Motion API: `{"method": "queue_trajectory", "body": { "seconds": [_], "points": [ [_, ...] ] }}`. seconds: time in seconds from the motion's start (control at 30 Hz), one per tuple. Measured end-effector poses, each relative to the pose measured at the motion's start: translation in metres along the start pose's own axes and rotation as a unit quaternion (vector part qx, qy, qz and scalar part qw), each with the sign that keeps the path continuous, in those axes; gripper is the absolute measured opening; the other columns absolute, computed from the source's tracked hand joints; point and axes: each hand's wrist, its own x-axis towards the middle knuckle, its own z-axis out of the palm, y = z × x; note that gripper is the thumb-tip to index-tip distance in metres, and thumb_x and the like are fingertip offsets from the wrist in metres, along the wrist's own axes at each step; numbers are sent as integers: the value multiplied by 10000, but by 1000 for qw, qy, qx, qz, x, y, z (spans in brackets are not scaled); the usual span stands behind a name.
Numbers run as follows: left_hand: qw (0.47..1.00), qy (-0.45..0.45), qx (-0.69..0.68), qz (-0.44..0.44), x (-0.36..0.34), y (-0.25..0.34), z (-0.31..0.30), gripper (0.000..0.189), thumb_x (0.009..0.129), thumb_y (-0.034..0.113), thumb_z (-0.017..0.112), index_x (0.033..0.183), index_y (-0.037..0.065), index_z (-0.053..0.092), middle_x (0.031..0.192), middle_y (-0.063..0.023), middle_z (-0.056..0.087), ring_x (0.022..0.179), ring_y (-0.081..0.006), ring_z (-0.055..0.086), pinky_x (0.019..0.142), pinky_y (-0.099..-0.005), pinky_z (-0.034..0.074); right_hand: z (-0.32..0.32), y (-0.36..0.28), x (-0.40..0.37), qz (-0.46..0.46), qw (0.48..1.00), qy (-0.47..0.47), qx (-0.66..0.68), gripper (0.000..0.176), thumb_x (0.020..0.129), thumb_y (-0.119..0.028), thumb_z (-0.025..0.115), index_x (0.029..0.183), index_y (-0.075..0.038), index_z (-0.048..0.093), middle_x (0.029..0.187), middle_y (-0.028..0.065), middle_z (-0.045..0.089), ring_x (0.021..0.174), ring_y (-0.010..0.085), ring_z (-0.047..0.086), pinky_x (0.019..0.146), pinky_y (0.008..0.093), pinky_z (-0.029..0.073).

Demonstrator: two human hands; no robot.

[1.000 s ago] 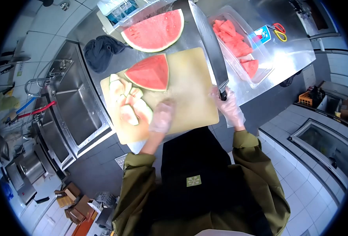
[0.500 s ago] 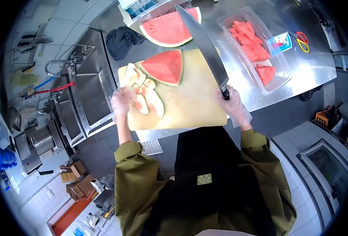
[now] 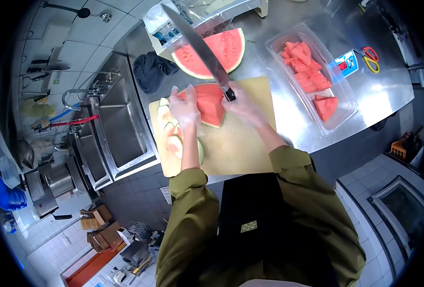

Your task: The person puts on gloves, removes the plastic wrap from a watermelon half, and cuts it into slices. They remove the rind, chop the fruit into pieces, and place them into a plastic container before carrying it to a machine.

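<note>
My left hand (image 3: 185,109), in a clear plastic glove, grips the left side of a cut watermelon piece (image 3: 209,107), thumb and fingers on it. The piece rests on the pale cutting board (image 3: 243,148), red flesh showing. My right hand (image 3: 243,106), also gloved, is closed on the black handle of a large knife (image 3: 197,45) beside the piece's right edge. The blade points up and away to the left, passing in front of a larger watermelon section (image 3: 231,45). Peeled rind strips (image 3: 175,145) lie at the board's left, partly hidden by my left forearm.
A clear plastic tub (image 3: 343,107) with watermelon pieces stands to the right, near scissors (image 3: 371,60) and a blue-and-white packet (image 3: 347,63). A dark cloth (image 3: 150,71) lies at the back left. The sink (image 3: 123,136) adjoins the counter's left side.
My left hand has moved from the rinds onto the watermelon piece. My right hand has carried the knife left, from the board's right edge to the piece. The view has shifted slightly.
</note>
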Motion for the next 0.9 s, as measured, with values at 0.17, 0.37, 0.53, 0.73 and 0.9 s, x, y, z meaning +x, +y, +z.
{"method": "queue_trajectory", "body": {
  "seconds": [0.17, 0.37, 0.53, 0.73, 0.9],
  "points": [
    [973, 22, 33, 227, -36, -9, -2, 554, 788, 247, 802, 1152, -95, 564, 1035, -204, 630, 931, -301, 628, 967, -404, 445, -2, 51, -33, -6, 994, 58, 96, 413, 816, -44, 626, 1225, -33, 570, 764, -22, 517, 701, 61, 489, 672, 233, 430],
    [847, -224, 118, 468, -88, 35, -31, 395, 703, 223, 842, 947, 28, 600, 923, -131, 649, 861, -304, 654, 1002, -517, 411, -31, 43, -121, 76, 983, 164, -8, 205, 788, 51, 598, 975, -32, 612, 785, -2, 521, 694, 71, 518, 715, 285, 491],
    [860, -201, -23, 469, -103, -12, -43, 265, 685, 111, 730, 900, 56, 585, 980, -107, 641, 926, -332, 661, 1059, -598, 349, -45, 26, -185, 69, 978, 172, -94, 179, 827, -76, 696, 966, -17, 598, 680, 28, 580, 626, 101, 600, 590, 269, 485],
    [883, -156, -43, 441, -117, -57, -54, 221, 717, 38, 530, 932, 64, 484, 1069, -145, 562, 995, -371, 616, 1032, -668, 352, -36, -16, -216, 93, 945, 202, -241, 275, 869, -138, 712, 1100, -24, 618, 864, 156, 676, 768, 287, 674, 704, 342, 513],
    [848, -159, -64, 501, -85, -66, -55, 142, 767, 9, 502, 900, 48, 471, 1101, -160, 571, 1002, -364, 617, 1018, -633, 384, -27, -22, -242, 170, 925, 200, -273, 276, 889, -127, 648, 1145, -39, 599, 1001, 197, 656, 931, 372, 645, 816, 377, 505]
  ]
}}
